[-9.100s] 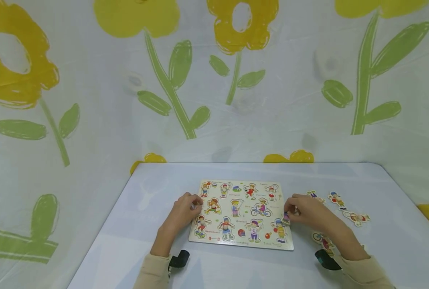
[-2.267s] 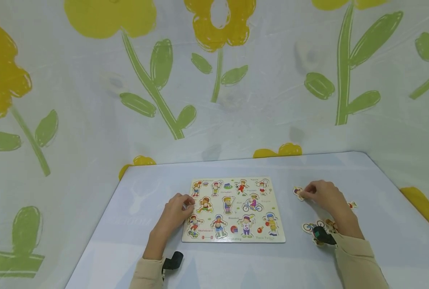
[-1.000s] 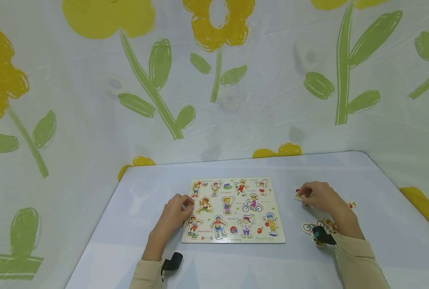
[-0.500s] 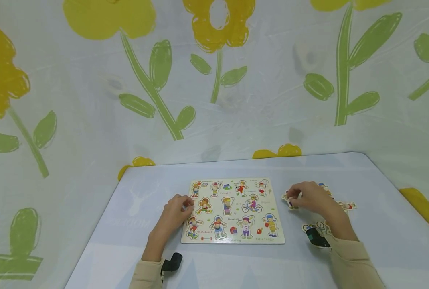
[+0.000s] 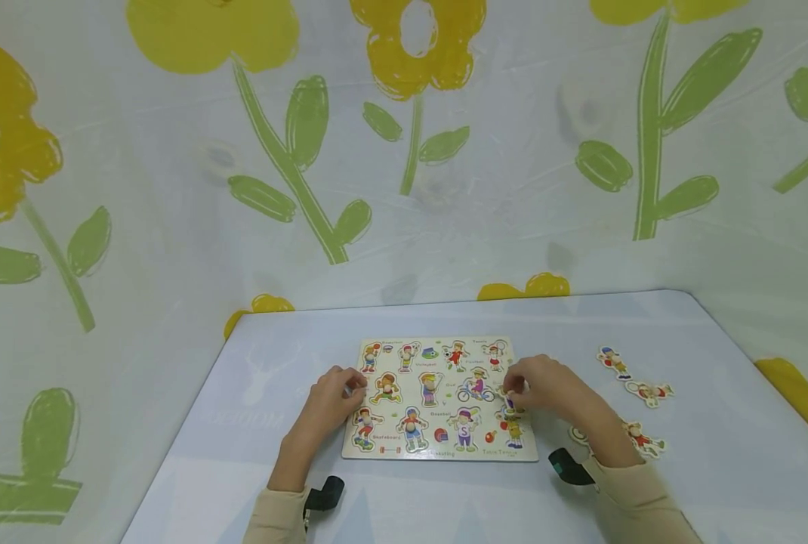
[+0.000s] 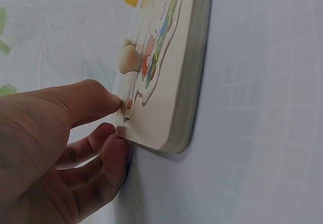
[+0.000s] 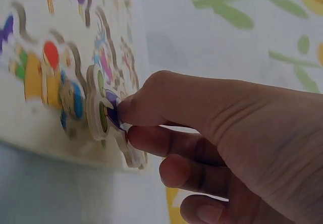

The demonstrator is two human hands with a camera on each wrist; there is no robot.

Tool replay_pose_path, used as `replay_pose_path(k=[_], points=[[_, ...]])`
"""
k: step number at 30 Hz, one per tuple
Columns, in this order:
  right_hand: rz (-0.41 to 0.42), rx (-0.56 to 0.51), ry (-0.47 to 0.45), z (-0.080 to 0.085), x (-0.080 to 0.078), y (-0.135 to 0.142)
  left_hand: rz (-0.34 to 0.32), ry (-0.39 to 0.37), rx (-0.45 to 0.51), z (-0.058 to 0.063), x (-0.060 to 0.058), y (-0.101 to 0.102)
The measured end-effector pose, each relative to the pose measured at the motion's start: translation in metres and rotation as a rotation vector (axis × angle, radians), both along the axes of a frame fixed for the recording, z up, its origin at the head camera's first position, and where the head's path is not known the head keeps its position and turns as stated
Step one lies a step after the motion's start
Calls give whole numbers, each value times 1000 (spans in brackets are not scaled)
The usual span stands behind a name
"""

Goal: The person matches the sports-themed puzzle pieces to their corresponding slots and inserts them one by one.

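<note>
1. Right hand pinches a figure piece, thumb against finger, at the puzzle board's right edge; from my remote post I judge it not yet seated.
2. Left hand holds the board's left edge, thumb on top.
3. Done: I see a knob standing up, so some pieces seem in.
4. Left: held piece, plus loose pieces farther right (one part-hidden by the forearm).
</note>
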State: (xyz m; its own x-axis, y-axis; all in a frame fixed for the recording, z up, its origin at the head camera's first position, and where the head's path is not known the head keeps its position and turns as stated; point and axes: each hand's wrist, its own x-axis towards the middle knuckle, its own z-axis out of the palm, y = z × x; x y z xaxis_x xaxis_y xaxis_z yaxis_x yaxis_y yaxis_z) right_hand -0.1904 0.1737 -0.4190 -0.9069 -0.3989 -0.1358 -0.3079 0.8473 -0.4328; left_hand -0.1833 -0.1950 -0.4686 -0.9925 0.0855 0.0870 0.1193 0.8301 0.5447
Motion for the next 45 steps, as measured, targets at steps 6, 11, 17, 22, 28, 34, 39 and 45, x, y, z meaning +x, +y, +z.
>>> replay_pose_path(k=[6, 11, 17, 22, 28, 34, 39, 45], points=[[75, 35, 57, -5, 10, -25, 2, -10, 2, -1, 0, 1], [150, 57, 101, -10, 15, -39, 2, -8, 3, 0, 0, 1], [233, 56, 150, -13, 20, -51, -3, -4, 6, 1, 0, 0], [247, 40, 163, -14, 25, -58, -2, -3, 15, 2, 0, 0], [259, 30, 196, -14, 29, -63, -3, 0, 4, 0, -1, 0], [263, 30, 196, -13, 31, -67, 5, -5, 7, 1, 0, -1], [266, 43, 196, -14, 31, -68, 5, -8, 8, 2, 0, 0], [266, 48, 191, -15, 32, -68, 0, -7, 11, 1, 0, 0]])
